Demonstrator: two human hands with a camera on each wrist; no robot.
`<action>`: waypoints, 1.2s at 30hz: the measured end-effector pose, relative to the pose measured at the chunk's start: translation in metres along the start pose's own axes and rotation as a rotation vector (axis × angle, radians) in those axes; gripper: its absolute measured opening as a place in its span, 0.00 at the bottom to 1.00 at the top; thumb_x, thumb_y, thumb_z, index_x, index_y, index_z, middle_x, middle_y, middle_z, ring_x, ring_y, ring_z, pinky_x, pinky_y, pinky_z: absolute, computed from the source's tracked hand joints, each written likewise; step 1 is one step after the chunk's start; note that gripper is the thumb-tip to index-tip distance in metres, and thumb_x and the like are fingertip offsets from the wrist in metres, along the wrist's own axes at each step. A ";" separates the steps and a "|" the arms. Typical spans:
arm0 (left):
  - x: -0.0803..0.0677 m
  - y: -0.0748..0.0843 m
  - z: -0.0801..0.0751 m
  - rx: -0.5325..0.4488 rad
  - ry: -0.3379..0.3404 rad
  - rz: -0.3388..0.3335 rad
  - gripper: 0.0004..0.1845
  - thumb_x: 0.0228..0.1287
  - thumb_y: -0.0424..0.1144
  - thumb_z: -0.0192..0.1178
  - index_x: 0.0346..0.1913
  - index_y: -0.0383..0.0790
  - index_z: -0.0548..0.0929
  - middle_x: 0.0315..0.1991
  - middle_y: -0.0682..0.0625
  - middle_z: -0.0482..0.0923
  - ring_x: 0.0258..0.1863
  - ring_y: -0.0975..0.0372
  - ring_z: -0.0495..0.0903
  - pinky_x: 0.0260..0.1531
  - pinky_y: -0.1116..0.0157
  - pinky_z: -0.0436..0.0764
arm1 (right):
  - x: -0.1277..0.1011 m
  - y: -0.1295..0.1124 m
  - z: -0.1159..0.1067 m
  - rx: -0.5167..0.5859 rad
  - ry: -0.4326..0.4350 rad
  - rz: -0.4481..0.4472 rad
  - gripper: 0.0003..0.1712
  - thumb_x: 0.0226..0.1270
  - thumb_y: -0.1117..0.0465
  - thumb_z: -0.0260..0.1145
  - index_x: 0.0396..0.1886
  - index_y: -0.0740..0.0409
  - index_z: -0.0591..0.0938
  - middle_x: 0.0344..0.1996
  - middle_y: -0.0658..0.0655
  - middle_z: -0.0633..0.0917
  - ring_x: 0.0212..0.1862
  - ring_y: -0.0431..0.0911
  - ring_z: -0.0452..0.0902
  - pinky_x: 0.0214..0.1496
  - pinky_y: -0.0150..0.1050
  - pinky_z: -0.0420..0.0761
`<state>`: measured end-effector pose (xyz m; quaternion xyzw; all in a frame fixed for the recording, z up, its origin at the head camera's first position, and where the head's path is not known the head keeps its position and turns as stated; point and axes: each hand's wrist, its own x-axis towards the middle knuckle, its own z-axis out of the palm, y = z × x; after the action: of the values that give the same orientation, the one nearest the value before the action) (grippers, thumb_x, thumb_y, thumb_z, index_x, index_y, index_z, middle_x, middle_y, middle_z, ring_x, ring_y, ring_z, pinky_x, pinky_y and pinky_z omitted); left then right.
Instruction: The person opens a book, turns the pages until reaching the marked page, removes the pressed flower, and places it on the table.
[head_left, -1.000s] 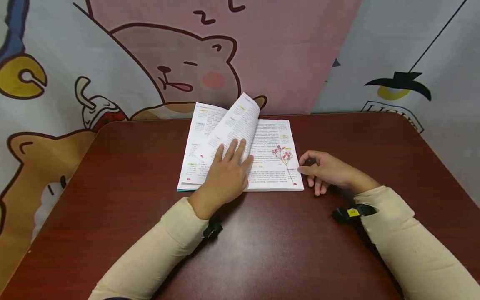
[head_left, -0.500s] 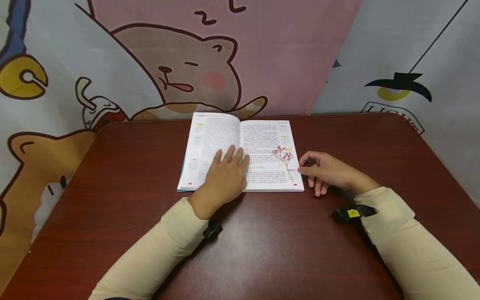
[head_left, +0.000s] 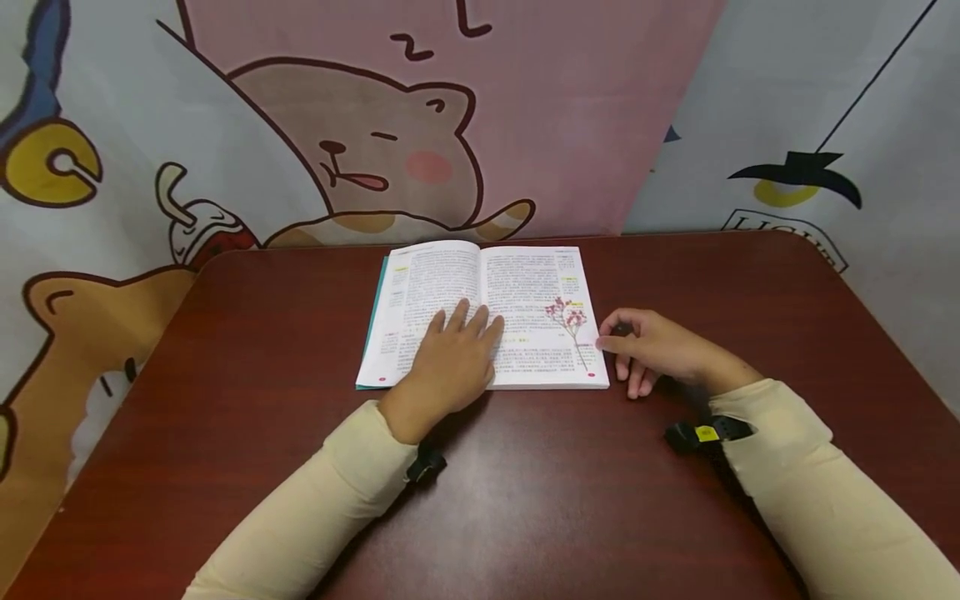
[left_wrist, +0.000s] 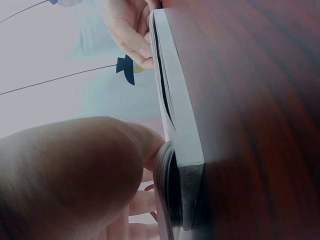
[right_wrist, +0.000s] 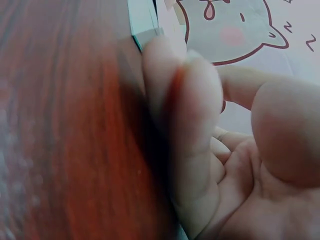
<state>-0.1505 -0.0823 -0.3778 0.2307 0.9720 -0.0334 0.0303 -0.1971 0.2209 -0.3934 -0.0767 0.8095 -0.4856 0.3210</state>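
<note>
My left hand (head_left: 448, 360) lies flat, fingers straight, on the open white printed book (head_left: 525, 283) at the table's far middle – keeping its pages down – while my right hand (head_left: 651, 348), fingers loosely curled, touches the right page's edge beside the pressed pink flower sprig (head_left: 570, 321).

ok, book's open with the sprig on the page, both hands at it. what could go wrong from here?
1. The sprig lies loose near the right page's outer edge; the right hand at that edge might knock it onto the table.
2. Only the left hand presses the book flat near the spine; if it lifts, pages may spring up and shift or crush the sprig.
</note>
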 end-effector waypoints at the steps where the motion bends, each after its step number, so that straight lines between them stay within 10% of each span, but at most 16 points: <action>1: 0.000 0.000 0.000 -0.002 0.001 0.002 0.31 0.74 0.45 0.50 0.77 0.45 0.63 0.77 0.44 0.61 0.78 0.47 0.56 0.73 0.43 0.60 | -0.001 -0.001 -0.001 0.005 0.011 0.002 0.23 0.75 0.51 0.60 0.58 0.63 0.69 0.20 0.58 0.80 0.17 0.50 0.82 0.21 0.47 0.84; 36: -0.002 -0.001 0.001 0.010 0.035 0.012 0.30 0.73 0.45 0.53 0.76 0.45 0.65 0.75 0.45 0.64 0.76 0.46 0.59 0.71 0.44 0.63 | 0.031 -0.016 -0.003 -0.125 0.144 0.041 0.22 0.72 0.47 0.64 0.41 0.63 0.73 0.18 0.54 0.77 0.14 0.44 0.79 0.20 0.39 0.81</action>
<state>-0.1491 -0.0838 -0.3786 0.2372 0.9708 -0.0339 0.0122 -0.2264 0.2013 -0.3928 -0.0452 0.8606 -0.4317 0.2664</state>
